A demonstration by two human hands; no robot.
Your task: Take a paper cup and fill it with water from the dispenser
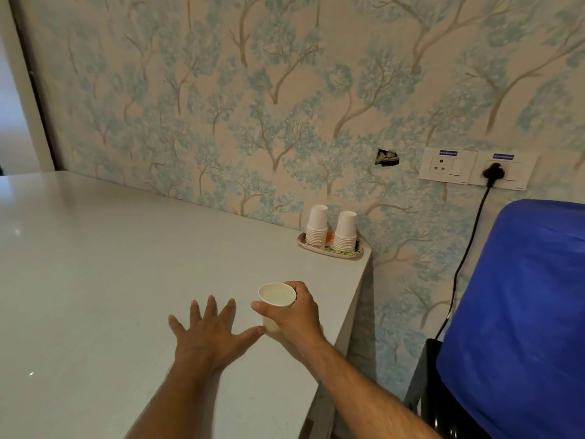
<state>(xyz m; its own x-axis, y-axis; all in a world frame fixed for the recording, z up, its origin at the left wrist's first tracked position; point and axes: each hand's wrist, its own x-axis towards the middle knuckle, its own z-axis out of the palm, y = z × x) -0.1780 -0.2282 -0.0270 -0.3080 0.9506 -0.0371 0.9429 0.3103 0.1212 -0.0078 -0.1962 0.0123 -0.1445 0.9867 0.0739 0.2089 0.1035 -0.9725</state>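
My right hand (296,315) grips a white paper cup (276,296), upright, mouth open toward me, just above the white table (95,280) near its right edge. My left hand (209,331) lies flat on the tabletop with fingers spread, its thumb tip almost touching the cup's base. Two stacks of upside-down paper cups (331,228) stand on a small patterned tray (329,253) at the table's far right corner, against the wall. The water dispenser's blue bottle (522,312) fills the right side, atop a black body (424,384).
A black cord (465,255) runs from a wall socket (493,171) down to the dispenser. There is a narrow gap between the table's right edge and the dispenser. Floral wallpaper covers the wall behind, with a small hole (386,156) in it.
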